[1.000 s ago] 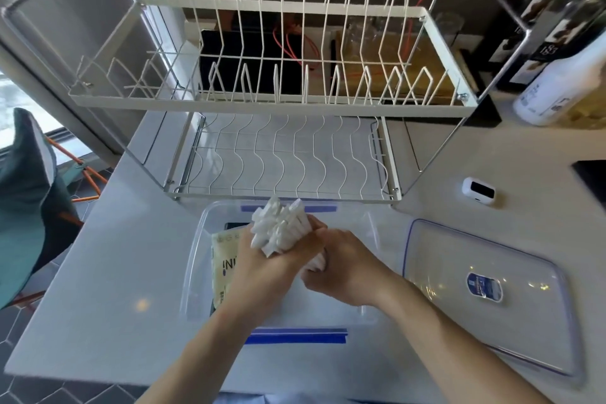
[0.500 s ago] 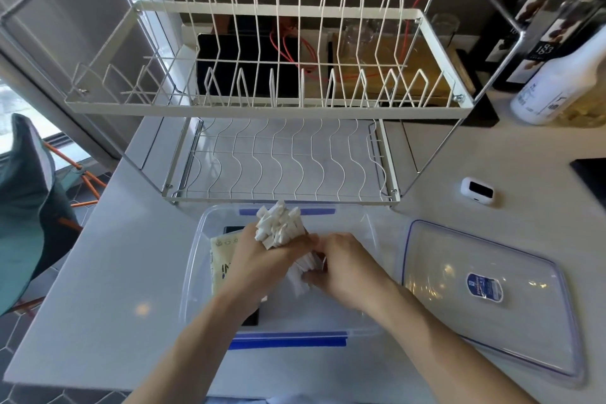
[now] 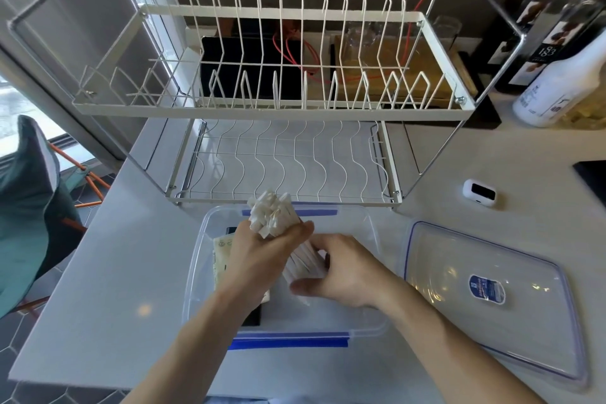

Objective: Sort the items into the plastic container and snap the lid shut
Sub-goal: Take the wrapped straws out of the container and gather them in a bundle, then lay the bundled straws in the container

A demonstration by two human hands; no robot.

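A clear plastic container (image 3: 367, 233) with blue clips stands on the white counter in front of me. Over it, my left hand (image 3: 259, 259) grips a bundle of white paper-wrapped sticks (image 3: 273, 215) near its upper end. My right hand (image 3: 341, 269) holds the bundle's lower end, fingers curled round it, down inside the container. A yellowish packet (image 3: 220, 256) and a dark flat item (image 3: 251, 316) lie in the container's left part, partly hidden by my left arm. The clear lid (image 3: 492, 298) with a blue label lies flat to the right.
A white two-tier dish rack (image 3: 272, 108) stands just behind the container. A small white device (image 3: 479, 192) lies on the counter at right, a white bottle (image 3: 557, 88) behind it. The counter's left edge drops to a floor with a teal chair (image 3: 26, 207).
Both hands have lowered the bundle of white sticks deeper into the container and tilted it; my right hand has slid to the bundle's lower end.
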